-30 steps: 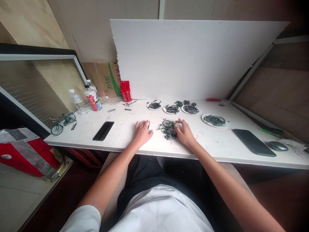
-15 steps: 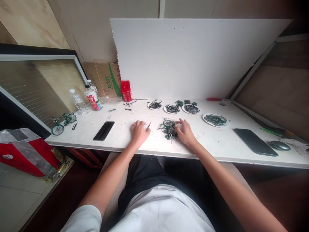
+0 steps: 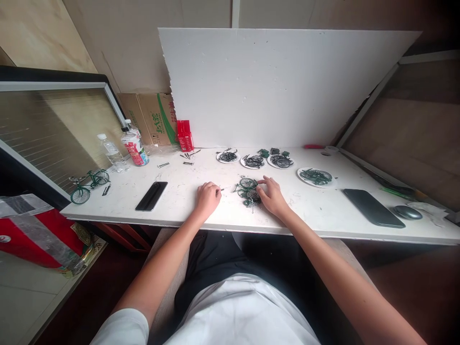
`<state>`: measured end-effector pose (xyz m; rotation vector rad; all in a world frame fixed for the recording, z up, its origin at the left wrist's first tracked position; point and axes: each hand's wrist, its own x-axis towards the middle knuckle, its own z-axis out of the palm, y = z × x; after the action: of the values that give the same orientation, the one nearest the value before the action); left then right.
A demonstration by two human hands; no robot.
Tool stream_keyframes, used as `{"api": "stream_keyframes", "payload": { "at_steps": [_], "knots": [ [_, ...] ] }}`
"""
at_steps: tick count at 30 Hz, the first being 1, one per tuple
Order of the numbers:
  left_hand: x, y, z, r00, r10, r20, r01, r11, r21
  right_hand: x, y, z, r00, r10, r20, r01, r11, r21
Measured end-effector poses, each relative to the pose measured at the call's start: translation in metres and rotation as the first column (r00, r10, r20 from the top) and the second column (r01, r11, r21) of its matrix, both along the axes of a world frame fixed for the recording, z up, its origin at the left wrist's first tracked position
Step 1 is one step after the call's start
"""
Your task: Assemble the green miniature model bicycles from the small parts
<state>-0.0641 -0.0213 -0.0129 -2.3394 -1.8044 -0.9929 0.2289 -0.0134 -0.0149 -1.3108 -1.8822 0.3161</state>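
Note:
My left hand (image 3: 207, 199) rests on the white table with its fingers closed. A small, thin dark piece (image 3: 222, 189) pokes out from its fingertips to the right, too small to name. To the right lies a green model bicycle (image 3: 247, 190), on its side, with wheels and frame parts bunched together. Beside its right edge is my right hand (image 3: 272, 195), thumb and index finger apart and at the bicycle's edge. Whether they press on it cannot be made out.
White plates of dark bicycle parts (image 3: 228, 156) and green parts (image 3: 315, 177) stand behind and to the right. A standing green model bicycle (image 3: 89, 186), bottles (image 3: 135, 148) and a phone (image 3: 151, 196) are at left. A dark flat slab (image 3: 373, 207) lies at right.
The fingers of my left hand have curled in, and the thin piece now points sideways rather than upward. My right hand stays beside the bicycle. The view has shifted slightly.

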Motion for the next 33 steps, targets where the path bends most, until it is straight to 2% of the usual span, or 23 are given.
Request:
{"api": "stream_keyframes", "payload": {
  "at_steps": [16,27,30,33],
  "knots": [
    [0.001,0.003,-0.003,0.999,-0.022,-0.029,0.020,0.999,-0.043,0.005,0.008,-0.011,0.998,-0.049,0.034,0.048,0.999,0.018],
    [0.002,0.001,-0.006,0.997,-0.065,0.038,0.066,0.998,-0.016,0.008,0.012,-0.013,0.998,-0.056,0.034,0.056,0.998,0.017],
    [-0.007,0.007,0.002,0.991,-0.066,0.119,0.064,0.998,0.019,0.009,0.012,-0.014,0.998,-0.059,0.029,0.058,0.998,0.016],
    [-0.048,0.021,0.029,0.974,0.027,0.226,-0.058,0.989,0.133,0.009,0.012,-0.014,0.998,-0.061,0.032,0.061,0.998,0.019]
  ]
}}
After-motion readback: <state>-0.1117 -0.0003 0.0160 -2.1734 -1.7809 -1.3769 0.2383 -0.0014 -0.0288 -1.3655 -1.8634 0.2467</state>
